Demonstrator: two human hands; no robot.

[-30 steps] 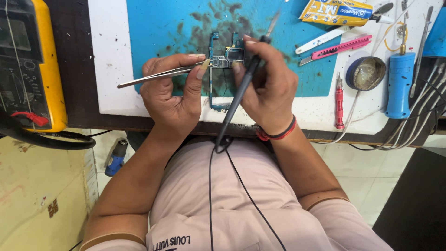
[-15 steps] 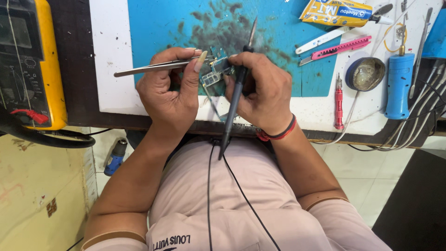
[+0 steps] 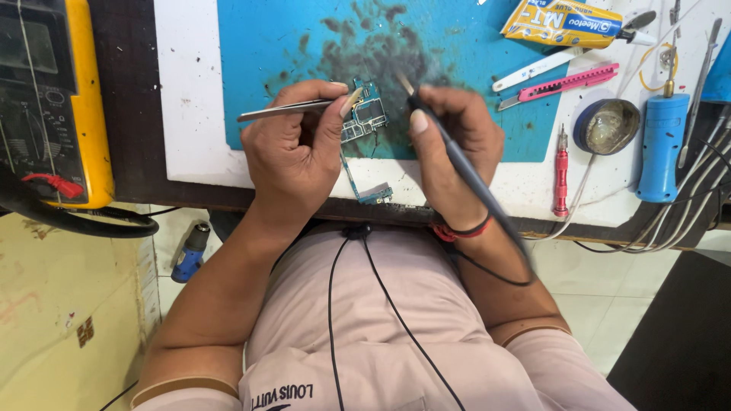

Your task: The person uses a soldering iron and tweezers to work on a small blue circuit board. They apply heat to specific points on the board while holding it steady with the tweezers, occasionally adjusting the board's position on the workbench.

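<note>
My left hand (image 3: 293, 152) grips metal tweezers (image 3: 282, 111) and also pinches a small green circuit board (image 3: 367, 114) between thumb and fingers. The board hangs above a stained blue mat (image 3: 304, 53), with a narrow strip of it (image 3: 369, 190) trailing toward the table's near edge. My right hand (image 3: 457, 148) holds a thin black soldering iron (image 3: 464, 167) like a pen; its tip points up and left, close to the board's right side. The iron's black cord runs down over my shirt.
A yellow multimeter (image 3: 53, 99) sits at the left. To the right lie a yellow glue tube (image 3: 560, 23), a pink cutter (image 3: 560, 85), a red screwdriver (image 3: 561, 171), a round flux tin (image 3: 607, 125), a blue tool (image 3: 661, 144) and several cables.
The soldering iron has swung from nearly upright to a slant, its rear end now down to the right. Both hands, tweezers and board stay in about the same place.
</note>
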